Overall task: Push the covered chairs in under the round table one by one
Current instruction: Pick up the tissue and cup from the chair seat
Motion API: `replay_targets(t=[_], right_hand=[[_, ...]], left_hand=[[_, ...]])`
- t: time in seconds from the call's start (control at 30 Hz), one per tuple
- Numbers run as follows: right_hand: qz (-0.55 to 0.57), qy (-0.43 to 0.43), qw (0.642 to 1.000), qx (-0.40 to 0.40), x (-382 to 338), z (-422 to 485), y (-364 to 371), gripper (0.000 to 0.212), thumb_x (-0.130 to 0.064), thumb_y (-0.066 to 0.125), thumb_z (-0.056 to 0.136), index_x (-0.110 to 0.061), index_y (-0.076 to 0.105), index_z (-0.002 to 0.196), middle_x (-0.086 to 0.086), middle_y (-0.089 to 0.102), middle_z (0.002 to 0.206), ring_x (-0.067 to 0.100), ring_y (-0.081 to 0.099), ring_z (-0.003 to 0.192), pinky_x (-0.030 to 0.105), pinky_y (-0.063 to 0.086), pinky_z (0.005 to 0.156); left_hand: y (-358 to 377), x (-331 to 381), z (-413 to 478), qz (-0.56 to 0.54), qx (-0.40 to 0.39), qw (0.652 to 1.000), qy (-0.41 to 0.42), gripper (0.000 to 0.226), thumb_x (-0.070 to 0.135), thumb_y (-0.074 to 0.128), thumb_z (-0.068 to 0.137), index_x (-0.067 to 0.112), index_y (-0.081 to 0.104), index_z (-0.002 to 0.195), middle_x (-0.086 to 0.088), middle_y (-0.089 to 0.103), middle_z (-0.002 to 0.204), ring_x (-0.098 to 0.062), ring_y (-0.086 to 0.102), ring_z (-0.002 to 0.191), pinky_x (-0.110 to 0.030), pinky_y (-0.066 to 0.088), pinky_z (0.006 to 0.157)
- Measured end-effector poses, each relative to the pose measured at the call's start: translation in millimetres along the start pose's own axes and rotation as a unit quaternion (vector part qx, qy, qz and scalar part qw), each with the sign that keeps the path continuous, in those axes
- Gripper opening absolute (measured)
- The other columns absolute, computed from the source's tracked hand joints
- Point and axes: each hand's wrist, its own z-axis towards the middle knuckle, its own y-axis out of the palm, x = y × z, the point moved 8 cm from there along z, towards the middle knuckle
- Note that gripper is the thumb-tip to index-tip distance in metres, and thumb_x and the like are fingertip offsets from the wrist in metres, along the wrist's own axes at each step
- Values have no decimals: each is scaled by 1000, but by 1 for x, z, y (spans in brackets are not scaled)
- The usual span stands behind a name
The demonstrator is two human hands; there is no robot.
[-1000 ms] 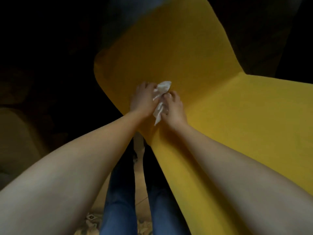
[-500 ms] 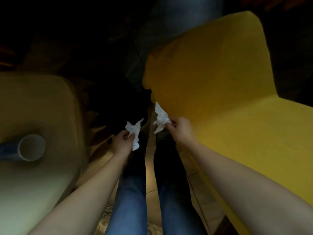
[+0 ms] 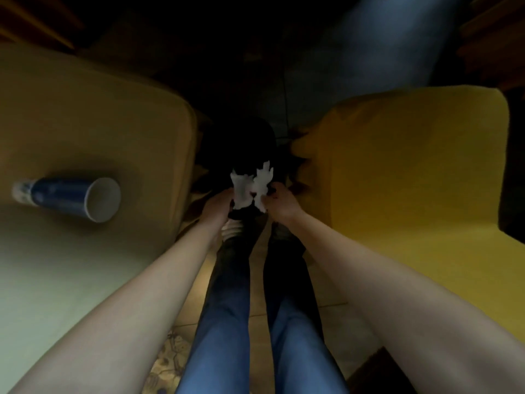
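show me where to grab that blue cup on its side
Take the blue cup round the middle of its wall, from above, fingers and thumb across it. It lies on its side, open mouth facing right, so the rim would likely crush. The left hand is nearer, but it and the right hand each pinch white tissue.

A dim indoor view, soft and grainy throughout. The upper part sinks into near-black shadow, with only a faint bluish patch at the top right. The lower half is better lit. The chair (image 3: 412, 180) on the right catches the most light — a strong yellow, flat and without glare. The tissue scraps (image 3: 252, 186) at centre are the whitest spot, their edges smeared. The cup (image 3: 71, 199) on the left looks blurred. The forearms (image 3: 159, 280) swell toward the lower corners — wide-angle stretch.
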Motion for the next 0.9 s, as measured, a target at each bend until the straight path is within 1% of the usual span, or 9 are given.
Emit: replay_targets(t=[0.13,0.27,0.33,0.43,0.53,0.63,0.7,0.77,0.9], right_hand=[[-13,25,1000,7,-15,5,10,50,-22,48,97,-1,34,140,18,44,139,35,45,126,44,41,104],[-20,44,999,-10,-25,4,23,47,-25,46,97,-10,37,140,14,48,135,31,50,120,43,43,102],[-44,41,998,-29,-33,3,33,41,-24,46,97,-9,45,135,13,54,129,29,53,117,40,44,99],[-67,18,997,-40,-50,0,50,29,-22,50,96,-8,58,120,14,61,122,30,58,114,38,45,95],[-74,2,995,-64,-73,-8,73,28,-17,49,96,1,61,113,17,64,119,30,60,110,36,46,92],[-63,0,991,-117,-102,-25,119,31,-20,44,99,-7,58,123,10,61,123,26,58,114,21,46,75],[-69,-7,985,-158,-118,-35,150,36,-24,40,100,-10,51,132,4,55,128,24,52,122,22,44,85],[-65,-2,981,-184,-123,-34,175,41,-27,39,101,-13,44,139,5,47,140,23,46,128,30,39,103],[-9,1,976,-218,-140,-49,204,54,-32,41,100,-15,25,148,7,32,153,25,35,137,37,32,112]], left_hand=[[-16,0,7,27,-15,999,6,47,37,39,97,11,45,136,-10,51,137,-28,51,122,-34,41,102],[-39,2,2,8,7,999,38,37,28,42,96,11,56,126,-8,62,123,-19,61,102,-14,46,65],[-58,16,-8,-27,45,994,92,28,21,45,95,13,63,114,-10,66,112,-21,63,97,-21,53,72],[-97,46,-29,-19,126,972,195,20,23,47,87,34,64,90,-4,71,96,-22,67,93,-40,53,87],[-150,72,-53,-84,212,941,252,23,7,47,90,21,65,95,-2,71,88,-19,68,85,-31,53,81],[-241,75,-74,-125,395,868,275,25,4,48,87,4,66,104,-11,68,101,-23,64,96,-22,47,85],[-288,61,-71,-143,457,840,255,31,4,47,86,2,63,113,-12,66,112,-21,61,104,-14,44,85],[-315,44,-46,-126,444,864,202,38,9,47,90,9,54,127,-9,57,128,-15,54,114,-10,40,89],[-346,29,1,65,336,936,86,56,27,44,96,10,26,146,-13,28,153,-29,31,138,-34,28,110]])
